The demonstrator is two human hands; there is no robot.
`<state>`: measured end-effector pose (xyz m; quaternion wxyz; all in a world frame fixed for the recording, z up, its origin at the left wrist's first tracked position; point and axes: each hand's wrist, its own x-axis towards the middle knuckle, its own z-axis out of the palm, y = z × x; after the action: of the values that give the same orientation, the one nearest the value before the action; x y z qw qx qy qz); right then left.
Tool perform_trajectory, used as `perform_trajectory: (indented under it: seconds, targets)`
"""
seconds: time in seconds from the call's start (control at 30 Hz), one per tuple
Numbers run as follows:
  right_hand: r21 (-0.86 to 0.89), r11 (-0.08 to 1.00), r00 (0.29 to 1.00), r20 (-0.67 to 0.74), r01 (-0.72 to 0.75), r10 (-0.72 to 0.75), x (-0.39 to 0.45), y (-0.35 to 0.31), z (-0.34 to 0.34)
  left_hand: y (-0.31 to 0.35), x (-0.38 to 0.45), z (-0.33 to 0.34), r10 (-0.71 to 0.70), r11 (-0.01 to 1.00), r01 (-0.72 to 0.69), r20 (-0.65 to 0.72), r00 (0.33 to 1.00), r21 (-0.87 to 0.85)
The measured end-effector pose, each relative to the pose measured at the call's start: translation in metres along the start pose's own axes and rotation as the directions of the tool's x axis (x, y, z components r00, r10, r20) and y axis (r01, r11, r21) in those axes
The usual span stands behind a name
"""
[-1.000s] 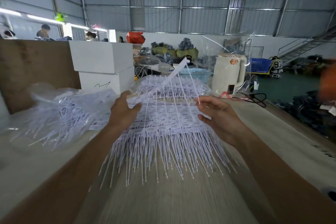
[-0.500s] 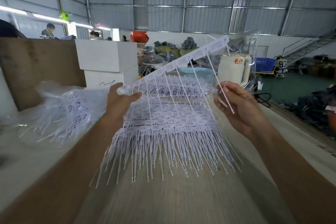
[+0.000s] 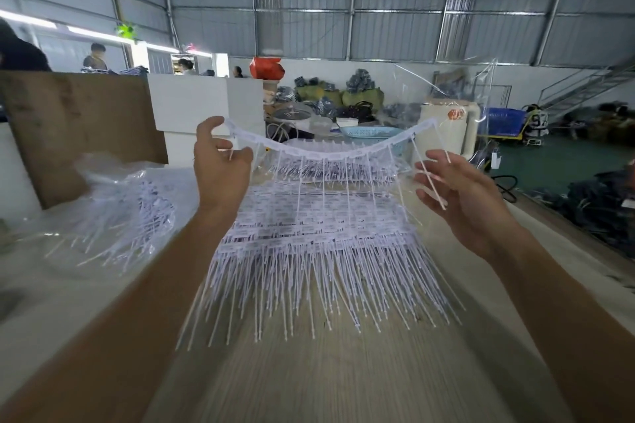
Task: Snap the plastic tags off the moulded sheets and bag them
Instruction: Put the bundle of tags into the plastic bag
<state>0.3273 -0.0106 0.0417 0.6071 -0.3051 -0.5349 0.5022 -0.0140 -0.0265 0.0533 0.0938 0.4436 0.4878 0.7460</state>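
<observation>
Aloft, left hand point(image 3: 220, 165) pinches sagging tag strip point(image 3: 330, 149).

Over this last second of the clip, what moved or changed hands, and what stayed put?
The left hand lifted one white moulded plastic tag strip off the white stack of tag sheets. It now hangs raised and sagging, gripped at its left end. The right hand rose from the stack and holds a thin strip pin in loosely spread fingers. The stack, the clear bag of loose tags and the wooden table stayed put.
</observation>
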Motion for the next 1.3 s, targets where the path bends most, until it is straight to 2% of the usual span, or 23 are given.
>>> perform_trajectory:
  seconds: [0.13,0.23,0.4,0.53,0.6,0.67,0.7,0.73,0.77,0.8,0.87,0.9,1.0,1.07,1.3]
  targets:
    - [0.067,0.997,0.996,0.086,0.031,-0.036,-0.003,-0.015,-0.007,0.011,0.004,-0.002,0.023,0.995,-0.035,-0.12,0.993,-0.094]
    - [0.059,0.998,0.999,0.04,0.03,-0.032,-0.005,-0.025,-0.007,0.022,0.008,-0.007,0.077,0.991,-0.094,-0.164,0.983,-0.1]
    - [-0.04,0.998,0.998,-0.038,0.051,-0.052,-0.007,-0.034,0.004,0.04,0.007,-0.006,0.141,0.983,-0.158,-0.16,0.977,-0.097]
    - [0.008,0.998,0.995,-0.069,0.068,-0.067,-0.007,-0.037,0.008,0.051,0.005,-0.01,0.185,0.981,-0.172,-0.184,0.965,0.087]
    - [0.022,0.997,0.996,-0.044,0.079,-0.078,-0.01,-0.038,0.013,0.057,0.001,-0.011,0.219,0.944,-0.164,-0.173,0.96,0.287]
    - [-0.009,0.996,0.996,0.011,0.084,-0.084,-0.013,-0.039,0.025,0.072,-0.006,-0.01,0.311,0.823,-0.205,-0.118,0.943,0.53]
    - [-0.027,0.996,0.994,0.067,0.084,-0.082,-0.015,-0.039,0.033,0.081,-0.011,-0.008,0.397,0.738,-0.275,-0.067,0.915,0.616]
    - [-0.032,0.996,0.988,0.135,0.085,-0.08,-0.018,-0.038,0.043,0.09,-0.016,-0.005,0.475,0.677,-0.375,0.013,0.88,0.633]
    - [-0.025,0.996,0.976,0.202,0.09,-0.083,-0.021,-0.038,0.052,0.099,-0.021,0.0,0.51,0.67,-0.483,0.123,0.851,0.564]
    - [-0.015,0.995,0.961,0.261,0.098,-0.09,-0.024,-0.038,0.061,0.108,-0.027,0.005,0.483,0.718,-0.538,0.241,0.842,0.442]
    - [-0.013,0.992,0.933,0.342,0.128,-0.115,-0.029,-0.039,0.076,0.119,-0.039,0.016,0.321,0.868,-0.449,0.45,0.833,0.212]
    - [-0.021,0.989,0.924,0.359,0.15,-0.132,-0.031,-0.039,0.081,0.12,-0.043,0.02,0.283,0.891,-0.42,0.512,0.811,0.172]
    - [-0.117,0.964,0.925,0.329,0.238,-0.189,-0.034,-0.044,0.087,0.122,-0.05,0.026,0.327,0.851,-0.499,0.577,0.749,0.165]
    - [-0.198,0.942,0.926,0.321,0.271,-0.198,-0.035,-0.048,0.085,0.124,-0.051,0.027,0.339,0.815,-0.538,0.577,0.743,0.215]
    - [-0.222,0.948,0.93,0.34,0.227,-0.143,-0.036,-0.062,0.081,0.129,-0.054,0.025,0.414,0.702,-0.676,0.644,0.643,0.224]
